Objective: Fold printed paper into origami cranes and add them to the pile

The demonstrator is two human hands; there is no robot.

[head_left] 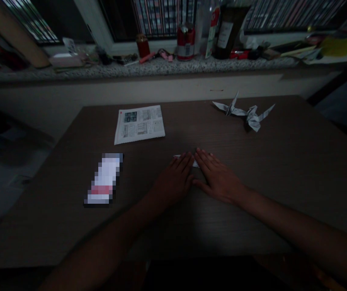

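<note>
My left hand (175, 178) and my right hand (217, 176) lie flat side by side on the dark wooden table (297, 169), fingers stretched forward. Both press on a small folded piece of white paper (195, 163), of which only small corners show between and beside the fingers. Two folded paper cranes (246, 112) rest on the table at the far right. A printed sheet (139, 123) lies at the far left of centre.
A blurred flat rectangular object (104, 180) lies on the table at the left. Behind the table runs a stone windowsill (161, 66) crowded with a red can (185, 40), bottles, a jar and small clutter. The room is dim.
</note>
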